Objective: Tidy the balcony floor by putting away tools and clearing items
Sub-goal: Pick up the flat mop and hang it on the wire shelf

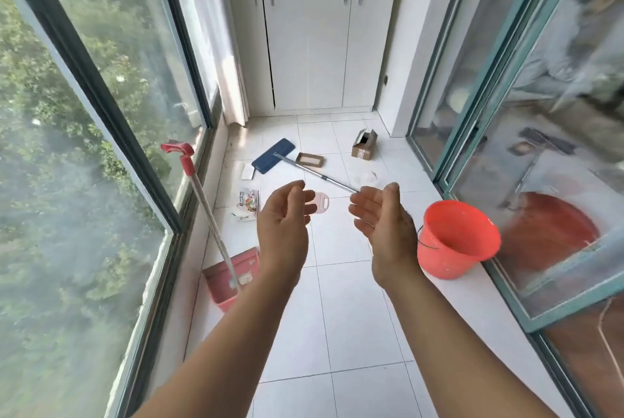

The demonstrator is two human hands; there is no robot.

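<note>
My left hand (283,225) and my right hand (381,225) are raised side by side over the white tiled floor (351,316), palms facing each other, fingers apart, both empty. Beyond them a flat mop lies on the floor, with a blue head (273,156) and a metal handle (317,174) running toward my right hand. A red dustpan (229,279) with a long red-topped handle (202,201) leans against the window at the left. An orange bucket (456,238) stands at the right. A small pink tag (320,203) lies between my hands.
Scattered on the floor are an open cardboard box (364,144), a flat brown box (309,160), a white packet (247,171) and printed wrappers (248,203). White cupboards (320,29) close the far end. Windows line the left, sliding glass doors (506,113) the right.
</note>
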